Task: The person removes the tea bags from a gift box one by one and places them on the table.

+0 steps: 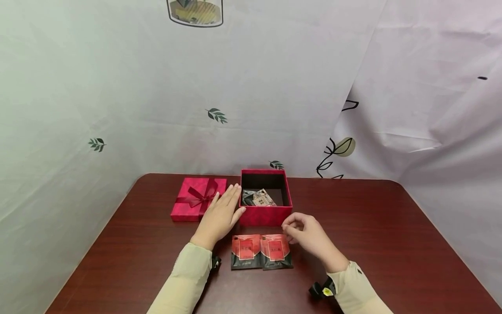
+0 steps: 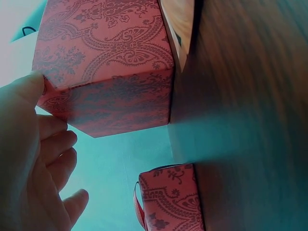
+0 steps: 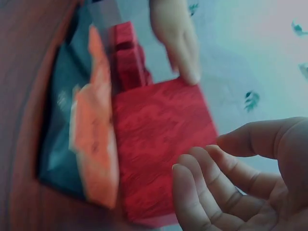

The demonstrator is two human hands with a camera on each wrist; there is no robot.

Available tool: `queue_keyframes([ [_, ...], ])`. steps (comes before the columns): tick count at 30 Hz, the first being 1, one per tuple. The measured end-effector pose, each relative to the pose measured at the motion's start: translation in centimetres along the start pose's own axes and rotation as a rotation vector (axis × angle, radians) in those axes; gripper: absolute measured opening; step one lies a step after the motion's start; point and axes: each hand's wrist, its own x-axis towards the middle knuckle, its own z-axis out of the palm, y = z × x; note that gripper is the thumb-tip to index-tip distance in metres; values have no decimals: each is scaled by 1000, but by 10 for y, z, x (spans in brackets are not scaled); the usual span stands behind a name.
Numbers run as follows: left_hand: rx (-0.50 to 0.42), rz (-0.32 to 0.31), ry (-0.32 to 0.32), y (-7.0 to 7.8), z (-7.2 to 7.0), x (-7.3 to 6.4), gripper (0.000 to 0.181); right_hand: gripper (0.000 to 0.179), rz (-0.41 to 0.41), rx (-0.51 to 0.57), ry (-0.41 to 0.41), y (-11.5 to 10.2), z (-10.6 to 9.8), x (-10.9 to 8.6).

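A red patterned box (image 1: 265,216) stands uncovered with its dark inside showing. Small packets, one with a house print (image 1: 262,199), lie in it. My left hand (image 1: 219,217) reaches along the box's left side, fingers extended; in the left wrist view its thumb touches the box's upper corner. My right hand (image 1: 310,235) hovers by the front right corner, fingers loosely bent, nothing between them in the right wrist view. Two red-and-dark sachets, a left sachet (image 1: 245,252) and a right sachet (image 1: 276,251), lie side by side in front of the box.
The red lid (image 1: 188,212) with a dark red ribbon bow lies left of the box, partly behind my left hand. All stand on a dark brown wooden table (image 1: 364,226). A pale curtain (image 1: 157,87) with leaf prints hangs behind the far edge.
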Motion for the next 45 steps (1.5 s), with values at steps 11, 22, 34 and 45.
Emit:
queue_keyframes([
  [11, 10, 0, 2, 2, -1, 0, 69, 8, -100, 35, 121, -34, -3, 12],
  [22, 17, 2, 15, 3, -2, -1, 67, 11, -143, 64, 188, -50, 1, 50],
  [34, 14, 16, 27, 2, 0, 1, 67, 26, -36, -256, 181, -46, 14, 92],
  [45, 19, 21, 47, 2, 0, 0, 66, 34, 116, -424, 41, -37, 28, 125],
])
